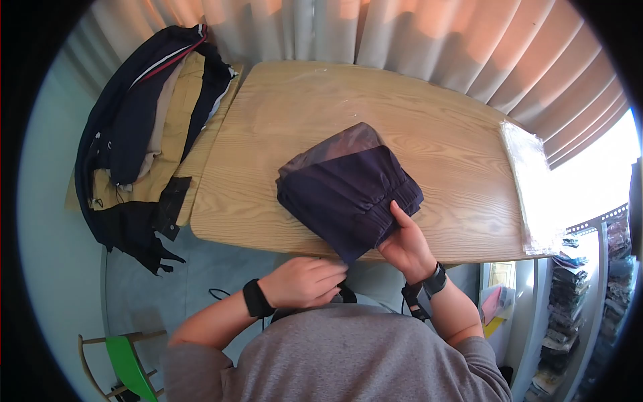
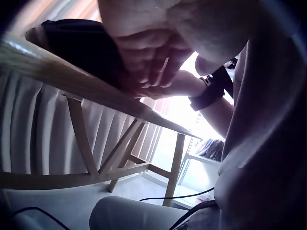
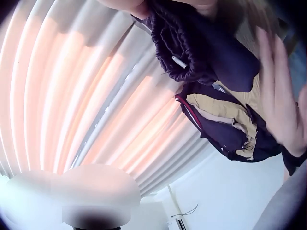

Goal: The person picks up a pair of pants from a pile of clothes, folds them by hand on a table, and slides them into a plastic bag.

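Observation:
A folded navy garment point(image 1: 341, 194) with a gathered elastic waistband point(image 1: 395, 208) lies over the table's near edge. Along its far side a sheer, brownish layer point(image 1: 335, 147) shows. My right hand point(image 1: 408, 249) grips the waistband end, thumb on top and fingers underneath. Close to the garment's near corner is my left hand point(image 1: 301, 281), its fingers stretched out and slightly blurred; in the right wrist view those fingers point(image 3: 276, 81) look straight beside the cloth. That view also shows the gathered opening with a small white label point(image 3: 180, 61) inside.
The wooden table point(image 1: 268, 120) has a pile of dark and tan clothes point(image 1: 134, 134) at its left. Clear plastic bags point(image 1: 529, 181) lie along the right edge. Shelves point(image 1: 569, 308) of packed items stand at the right, a green-backed chair point(image 1: 130, 365) at lower left. Curtains point(image 1: 429, 40) hang behind.

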The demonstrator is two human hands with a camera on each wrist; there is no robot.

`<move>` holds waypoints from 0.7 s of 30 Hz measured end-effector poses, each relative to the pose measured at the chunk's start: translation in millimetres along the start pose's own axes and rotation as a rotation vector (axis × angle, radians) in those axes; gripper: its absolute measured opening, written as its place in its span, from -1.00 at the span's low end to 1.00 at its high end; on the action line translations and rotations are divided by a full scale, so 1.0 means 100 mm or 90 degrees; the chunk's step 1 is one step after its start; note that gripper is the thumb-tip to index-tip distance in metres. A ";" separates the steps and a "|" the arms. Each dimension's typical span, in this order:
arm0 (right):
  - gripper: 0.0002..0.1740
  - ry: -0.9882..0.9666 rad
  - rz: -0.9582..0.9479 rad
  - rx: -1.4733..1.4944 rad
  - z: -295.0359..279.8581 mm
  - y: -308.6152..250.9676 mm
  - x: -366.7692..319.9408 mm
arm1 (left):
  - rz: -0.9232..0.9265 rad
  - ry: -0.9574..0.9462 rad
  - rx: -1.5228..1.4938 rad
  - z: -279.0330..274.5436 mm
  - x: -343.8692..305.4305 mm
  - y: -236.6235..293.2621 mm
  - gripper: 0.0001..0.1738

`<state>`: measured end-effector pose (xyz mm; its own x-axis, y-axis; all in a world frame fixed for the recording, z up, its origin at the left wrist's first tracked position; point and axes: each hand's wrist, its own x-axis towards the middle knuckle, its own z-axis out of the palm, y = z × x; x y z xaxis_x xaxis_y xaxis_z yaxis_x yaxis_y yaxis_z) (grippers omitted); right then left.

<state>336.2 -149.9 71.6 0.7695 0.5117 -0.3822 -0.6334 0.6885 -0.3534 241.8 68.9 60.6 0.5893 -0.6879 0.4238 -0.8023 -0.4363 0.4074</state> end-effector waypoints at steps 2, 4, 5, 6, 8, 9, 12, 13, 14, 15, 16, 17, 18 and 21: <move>-0.47 -0.050 0.021 0.048 -0.02 0.00 0.04 | -0.121 -0.053 0.028 0.14 0.14 -0.02 -0.55; -0.47 -0.057 0.026 0.053 -0.04 0.02 0.06 | -0.234 -0.105 0.055 0.23 0.25 -0.08 -0.47; -0.47 -0.061 0.029 0.059 -0.05 0.02 0.05 | -0.285 -0.071 0.082 0.26 0.29 -0.11 -0.41; -0.47 -0.063 0.026 0.057 -0.06 0.03 0.05 | -0.334 -0.036 0.107 0.29 0.32 -0.15 -0.36; -0.49 -0.037 0.022 0.057 -0.06 0.05 0.04 | -0.332 0.050 0.186 0.33 0.40 -0.25 -0.38; -0.49 -0.038 0.021 0.054 -0.07 0.06 0.03 | -0.332 0.134 0.265 0.33 0.42 -0.28 -0.40; -0.49 -0.038 0.018 0.057 -0.09 0.06 0.05 | -0.370 0.153 0.309 0.31 0.44 -0.33 -0.38; -0.49 -0.038 0.010 0.038 -0.08 0.08 0.07 | -0.369 0.150 0.312 0.29 0.45 -0.32 -0.38; -0.49 -0.038 0.000 0.020 -0.08 0.10 0.10 | -0.367 0.149 0.317 0.28 0.46 -0.31 -0.35; -0.49 -0.039 -0.002 0.025 -0.05 0.13 0.15 | -0.365 0.147 0.320 0.26 0.45 -0.30 -0.33; -0.50 -0.037 -0.008 0.019 0.00 0.15 0.23 | -0.361 0.144 0.321 0.26 0.43 -0.30 -0.33; -0.51 -0.036 -0.015 0.012 0.05 0.16 0.32 | -0.375 0.127 0.281 0.25 0.42 -0.30 -0.31; -0.51 -0.040 -0.019 0.013 0.08 0.16 0.42 | -0.389 0.112 0.241 0.25 0.41 -0.30 -0.29; -0.54 -0.087 0.018 0.044 0.14 0.20 0.79 | -0.416 0.145 0.313 0.37 0.39 -0.34 -0.19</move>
<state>385.4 -88.7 46.6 0.7582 0.5936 -0.2697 -0.6516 0.7040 -0.2824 288.6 35.2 33.9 0.9112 -0.0988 0.4001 -0.2129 -0.9440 0.2519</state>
